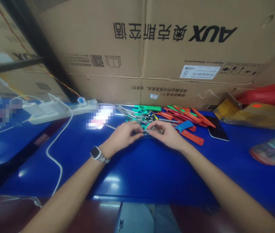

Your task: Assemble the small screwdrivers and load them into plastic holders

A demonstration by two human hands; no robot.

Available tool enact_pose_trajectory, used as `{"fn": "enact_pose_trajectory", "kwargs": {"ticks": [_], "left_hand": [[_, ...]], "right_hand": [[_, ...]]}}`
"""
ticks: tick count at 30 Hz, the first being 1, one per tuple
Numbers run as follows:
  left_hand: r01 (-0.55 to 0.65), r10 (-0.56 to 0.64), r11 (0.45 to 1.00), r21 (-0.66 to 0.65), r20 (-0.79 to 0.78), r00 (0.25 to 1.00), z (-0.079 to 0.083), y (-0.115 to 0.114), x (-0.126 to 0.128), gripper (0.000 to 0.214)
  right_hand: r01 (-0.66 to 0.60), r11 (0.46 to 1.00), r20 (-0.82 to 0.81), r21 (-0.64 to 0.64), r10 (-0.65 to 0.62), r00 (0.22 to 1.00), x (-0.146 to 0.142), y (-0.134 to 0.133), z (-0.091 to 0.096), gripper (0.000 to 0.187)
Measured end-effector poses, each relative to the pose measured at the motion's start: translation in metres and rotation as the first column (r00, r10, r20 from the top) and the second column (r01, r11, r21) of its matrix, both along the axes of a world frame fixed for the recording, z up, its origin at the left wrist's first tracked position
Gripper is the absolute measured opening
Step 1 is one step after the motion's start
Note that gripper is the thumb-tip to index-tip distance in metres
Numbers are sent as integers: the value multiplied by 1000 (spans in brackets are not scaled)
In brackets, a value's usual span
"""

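Note:
My left hand [125, 134], with a watch [95, 152] on its wrist, is closed in a pinch over the blue table. My right hand [168, 133] is pinched too, its fingertips almost meeting those of the left. Between them is something small with a metallic glint, too small and covered to name. Just beyond my fingers lies a pile of green-handled pieces [148, 108] with thin metal rods. Red-orange plastic handles [185, 115] are heaped to the right of it. A blue plastic piece [185, 127] lies close to my right hand.
A large cardboard box [152, 64] stands behind the table [147, 174]. On the left are a white power strip [62, 111], loose white cables and a lit screen [102, 116]. On the right lie a dark phone [217, 128], a yellow-brown packet [246, 116] and a clear plastic container [273, 150].

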State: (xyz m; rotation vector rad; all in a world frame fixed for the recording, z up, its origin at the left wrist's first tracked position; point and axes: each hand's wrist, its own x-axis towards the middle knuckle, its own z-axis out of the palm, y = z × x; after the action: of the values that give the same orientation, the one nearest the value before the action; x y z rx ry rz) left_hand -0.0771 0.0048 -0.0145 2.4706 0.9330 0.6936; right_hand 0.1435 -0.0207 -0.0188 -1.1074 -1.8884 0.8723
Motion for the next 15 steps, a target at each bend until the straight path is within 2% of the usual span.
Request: {"fn": "enact_pose_trajectory", "kwargs": {"ticks": [6, 12, 15], "left_hand": [[-38, 44, 998, 57, -95, 995, -3, 3, 2, 5], [-66, 80, 991, 117, -118, 990, -3, 3, 5, 9], [-67, 92, 984, 162, -150, 984, -3, 1, 7, 11]], "right_hand": [[29, 998, 21, 47, -30, 999, 0, 7, -6, 13], [49, 976, 151, 210, -82, 985, -2, 6, -5, 10], [85, 935, 216, 343, -167, 962, 0, -1, -2, 12]]}}
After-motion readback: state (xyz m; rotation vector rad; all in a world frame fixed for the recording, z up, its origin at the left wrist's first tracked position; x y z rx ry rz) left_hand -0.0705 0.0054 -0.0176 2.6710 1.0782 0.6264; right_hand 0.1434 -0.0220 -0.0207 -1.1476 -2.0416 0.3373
